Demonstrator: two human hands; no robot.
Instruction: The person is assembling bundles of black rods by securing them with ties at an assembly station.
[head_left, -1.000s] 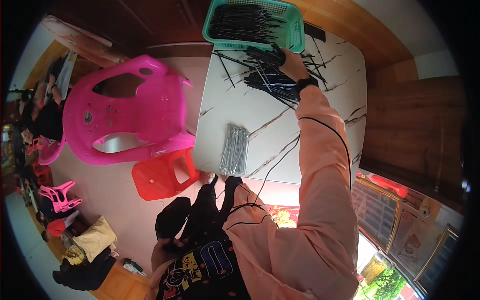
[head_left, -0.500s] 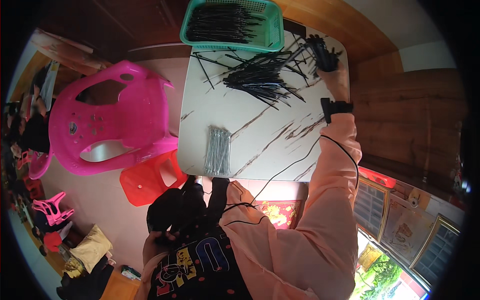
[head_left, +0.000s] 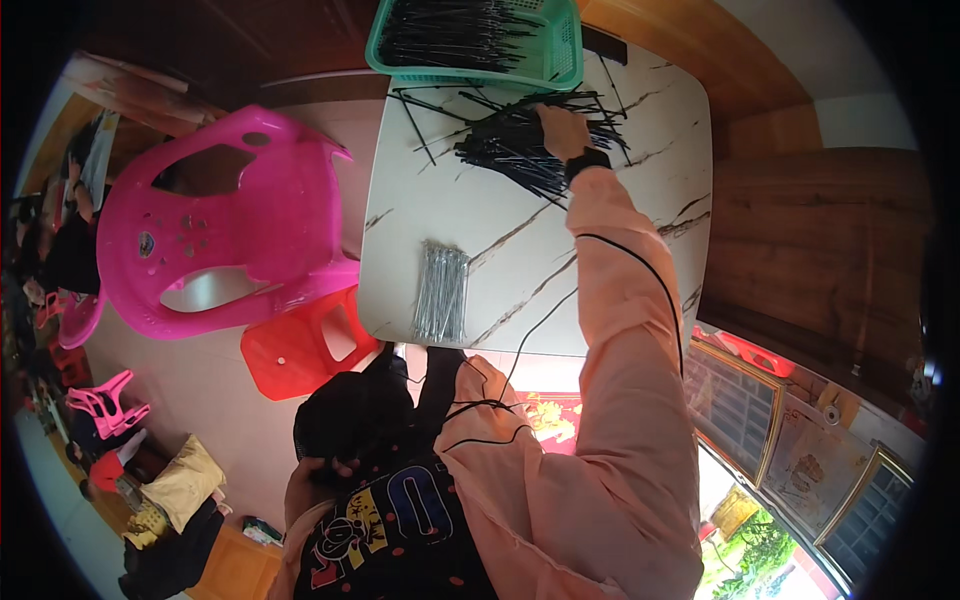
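Observation:
My right hand (head_left: 564,132) reaches over the white table and lies on a heap of thin black sticks (head_left: 512,158). Its fingers are curled down round some of them, and the fingertips are partly hidden. A dark band circles the wrist. A few loose black sticks (head_left: 415,125) lie apart at the heap's left. Nearer me, a neat bundle of thin silvery rods (head_left: 441,292) lies by the front edge, away from both hands. My left hand (head_left: 322,475) is low in my lap beside black fabric, its fingers mostly hidden in shadow.
A green plastic basket (head_left: 478,80) holding more black sticks stands at the table's (head_left: 530,290) far edge. On the left are a pink plastic chair (head_left: 255,215) and a red stool (head_left: 290,350). A black cable (head_left: 535,335) runs along my right arm. Wooden panelling (head_left: 820,240) borders the right.
My right hand has swung left from the table's right edge, bringing a bunch of black sticks onto the heap. The view has shifted slightly. My left hand stays in my lap.

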